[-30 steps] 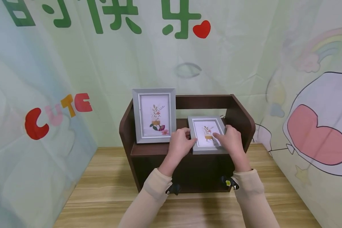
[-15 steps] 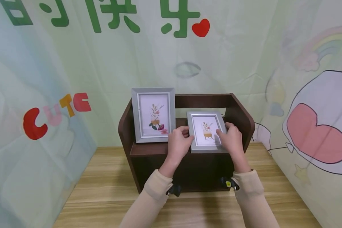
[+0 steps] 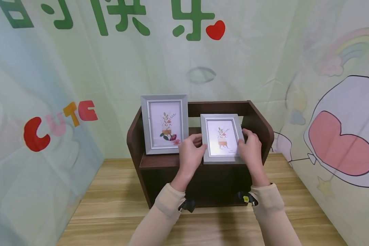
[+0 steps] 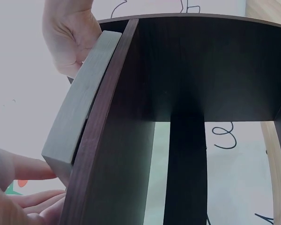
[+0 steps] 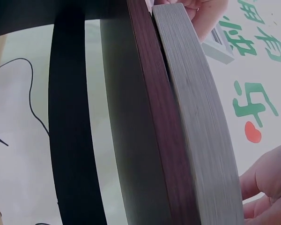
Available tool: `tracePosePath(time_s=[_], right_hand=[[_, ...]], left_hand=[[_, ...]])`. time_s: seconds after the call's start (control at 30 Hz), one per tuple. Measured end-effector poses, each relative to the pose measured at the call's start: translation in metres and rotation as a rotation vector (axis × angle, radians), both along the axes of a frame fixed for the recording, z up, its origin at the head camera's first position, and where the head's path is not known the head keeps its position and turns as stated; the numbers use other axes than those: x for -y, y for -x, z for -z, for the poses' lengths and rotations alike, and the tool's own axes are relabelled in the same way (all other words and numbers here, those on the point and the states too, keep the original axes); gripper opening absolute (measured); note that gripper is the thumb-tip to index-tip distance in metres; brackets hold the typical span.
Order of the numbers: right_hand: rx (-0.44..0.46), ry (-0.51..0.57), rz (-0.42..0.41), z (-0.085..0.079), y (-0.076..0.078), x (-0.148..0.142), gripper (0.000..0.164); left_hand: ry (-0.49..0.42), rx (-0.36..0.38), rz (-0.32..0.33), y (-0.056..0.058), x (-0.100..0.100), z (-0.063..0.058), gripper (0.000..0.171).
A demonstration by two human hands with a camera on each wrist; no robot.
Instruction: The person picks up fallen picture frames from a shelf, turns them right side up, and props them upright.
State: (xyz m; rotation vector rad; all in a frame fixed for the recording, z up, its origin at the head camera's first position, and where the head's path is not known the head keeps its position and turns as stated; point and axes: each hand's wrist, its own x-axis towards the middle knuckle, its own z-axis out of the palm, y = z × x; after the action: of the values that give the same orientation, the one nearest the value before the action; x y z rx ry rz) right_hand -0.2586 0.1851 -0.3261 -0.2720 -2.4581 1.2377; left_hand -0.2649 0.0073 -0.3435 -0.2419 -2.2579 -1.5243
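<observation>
My left hand (image 3: 190, 153) holds the left edge of a silver-grey picture frame (image 3: 222, 138) with a potted-plant print. On its right edge, my right hand (image 3: 251, 148) grips with the thumb in front and fingers reaching behind. The frame leans back, its lower edge on the top shelf of a dark brown rack (image 3: 163, 160). In the left wrist view, the left fingers (image 4: 35, 168) touch the frame's near corner. The right wrist view has the frame's lower side (image 5: 196, 103) along the shelf edge, with the right hand (image 5: 269, 180) beside it.
A similar picture frame (image 3: 165, 124) stands upright on the left of the shelf, close to my left hand. The rack's right side panel (image 3: 258, 126) rises just beyond my right hand. A wood-grain table (image 3: 117, 205) lies below, with printed cloth (image 3: 120, 68) around.
The right picture frame has tilted up from nearly flat to a steeper lean, its top edge rising. Both hands have stayed at its sides and shifted slightly upward. The left frame stays put.
</observation>
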Motion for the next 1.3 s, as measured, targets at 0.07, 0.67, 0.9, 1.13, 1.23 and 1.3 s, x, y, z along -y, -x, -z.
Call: tracePosePath(time_s=[0.07,0.67,0.9,1.13,1.23,1.3], right_hand=[[-0.007,-0.008,-0.002,0.000,0.000,0.000,0.044],[-0.149,0.129,0.022,-0.005,-0.001,-0.002,0.044],[-0.169,0.153,0.015,-0.006,0.000,-0.002,0.042],[-0.217,0.154,0.013,-0.007,-0.001,-0.002,0.043],[-0.236,0.152,0.018,-0.008,-0.002,-0.001,0.042],[-0.252,0.150,0.020,-0.007,-0.002,-0.001,0.042]], left_hand=[[-0.008,0.008,0.001,-0.001,0.001,0.000,0.034],[-0.098,-0.120,-0.010,-0.001,0.002,-0.007,0.039],[-0.079,-0.093,-0.026,0.000,0.002,-0.010,0.041],[-0.071,-0.063,-0.020,0.001,0.002,-0.013,0.042],[-0.065,-0.049,-0.015,0.001,0.002,-0.015,0.043],[-0.061,-0.037,-0.012,0.002,0.001,-0.016,0.044]])
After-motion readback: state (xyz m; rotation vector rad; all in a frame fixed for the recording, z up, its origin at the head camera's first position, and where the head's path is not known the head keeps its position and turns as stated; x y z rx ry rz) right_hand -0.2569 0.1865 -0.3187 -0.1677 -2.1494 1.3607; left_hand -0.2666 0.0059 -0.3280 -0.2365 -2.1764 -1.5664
